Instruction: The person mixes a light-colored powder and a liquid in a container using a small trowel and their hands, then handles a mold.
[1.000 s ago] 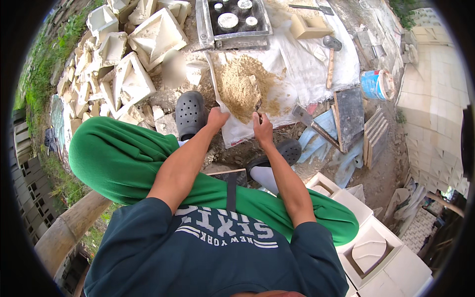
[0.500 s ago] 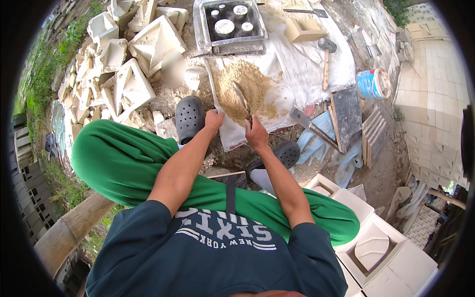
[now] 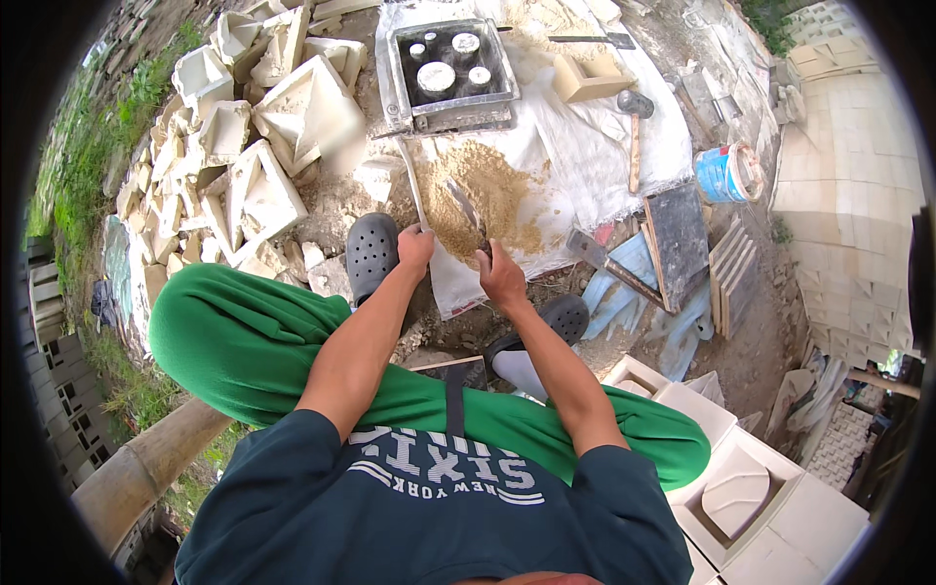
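Working the sand pile [image 3: 483, 195], the left hand [image 3: 415, 248] grips a flat metal strip [image 3: 410, 180] while the right hand [image 3: 502, 275] holds a trowel [image 3: 466, 207]; judging by this, loading sand comes next.

Hammer [image 3: 634, 136], blue bucket [image 3: 726, 174], stacked white moulds [image 3: 263, 146].

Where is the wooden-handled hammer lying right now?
In the head view, the wooden-handled hammer lies on the white sheet, to the person's right of the sand pile, just below the tan open box.
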A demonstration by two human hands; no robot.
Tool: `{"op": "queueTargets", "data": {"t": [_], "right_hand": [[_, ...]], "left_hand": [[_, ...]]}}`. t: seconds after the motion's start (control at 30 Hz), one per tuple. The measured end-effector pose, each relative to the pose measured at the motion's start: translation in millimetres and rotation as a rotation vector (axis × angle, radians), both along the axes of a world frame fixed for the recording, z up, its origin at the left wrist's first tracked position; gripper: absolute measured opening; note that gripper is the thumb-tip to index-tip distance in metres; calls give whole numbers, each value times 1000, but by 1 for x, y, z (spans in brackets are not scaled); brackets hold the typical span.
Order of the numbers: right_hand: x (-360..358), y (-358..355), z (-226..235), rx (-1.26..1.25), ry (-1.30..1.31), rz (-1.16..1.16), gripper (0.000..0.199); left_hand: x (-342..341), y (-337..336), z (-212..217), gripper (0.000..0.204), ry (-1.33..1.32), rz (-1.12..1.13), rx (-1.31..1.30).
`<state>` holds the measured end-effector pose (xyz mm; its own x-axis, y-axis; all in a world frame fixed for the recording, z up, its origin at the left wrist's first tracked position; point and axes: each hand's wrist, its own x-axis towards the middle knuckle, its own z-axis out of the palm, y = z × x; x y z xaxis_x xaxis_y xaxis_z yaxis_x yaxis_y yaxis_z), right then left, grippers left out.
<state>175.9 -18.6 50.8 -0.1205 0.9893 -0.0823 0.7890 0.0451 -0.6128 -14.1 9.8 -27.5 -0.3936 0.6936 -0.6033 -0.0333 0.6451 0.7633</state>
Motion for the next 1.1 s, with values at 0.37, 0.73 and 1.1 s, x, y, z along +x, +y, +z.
{"op": "queueTargets", "data": {"t": [0.37, 0.73, 1.1], "right_hand": [[72, 68, 18, -80, -129, 184, 40], [93, 182, -33, -65, 26, 155, 36], [60, 182, 8, 29, -401, 496, 32]], "left_hand": [[-4, 22, 30, 31, 165, -90, -57], [0, 30, 12, 30, 213, 20, -24], [3, 31, 27, 31, 113, 97, -62]]}}
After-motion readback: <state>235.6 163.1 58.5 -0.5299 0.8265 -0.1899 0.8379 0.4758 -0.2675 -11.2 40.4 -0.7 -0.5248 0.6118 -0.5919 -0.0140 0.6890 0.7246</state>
